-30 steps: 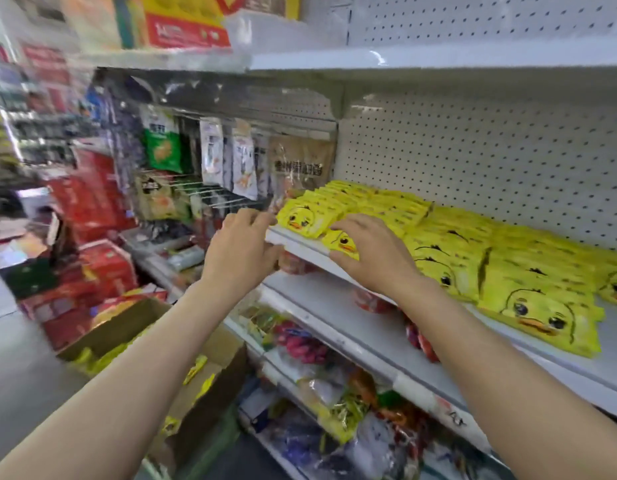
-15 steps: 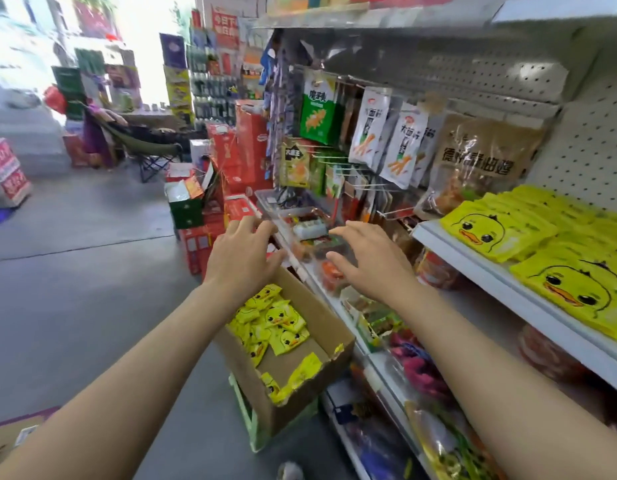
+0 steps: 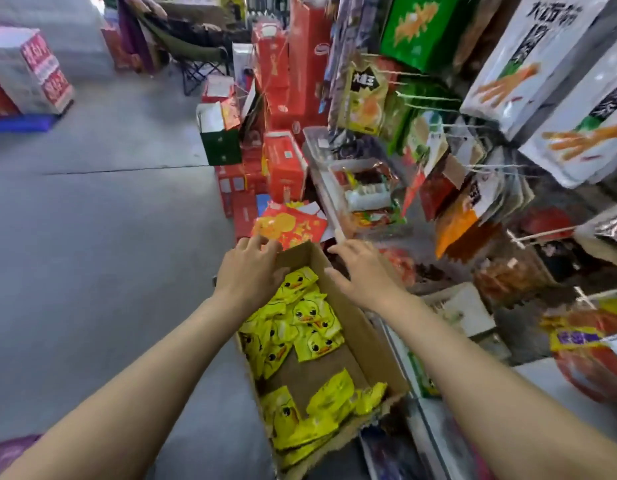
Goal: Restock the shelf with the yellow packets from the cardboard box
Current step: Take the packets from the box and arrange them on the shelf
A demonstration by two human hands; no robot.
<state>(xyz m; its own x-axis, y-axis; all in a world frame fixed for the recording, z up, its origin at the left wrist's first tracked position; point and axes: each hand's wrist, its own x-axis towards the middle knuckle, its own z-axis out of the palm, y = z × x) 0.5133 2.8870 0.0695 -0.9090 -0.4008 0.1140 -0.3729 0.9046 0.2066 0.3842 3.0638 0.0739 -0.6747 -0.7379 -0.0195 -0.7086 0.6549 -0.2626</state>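
Both hands, left hand and right hand, hover spread over cardboard box

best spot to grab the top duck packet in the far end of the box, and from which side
Pinch the duck packet by its free upper-right corner, coming straight down from above. It lies flat and tilted on the pile in the cardboard box, whose walls block a sideways approach. The left hand hovers open right beside it; the right hand is open too.

Packets lying in cardboard box sitting on floor; shelf standing at 3 o'clock of box, stacked cartons at 12 o'clock.
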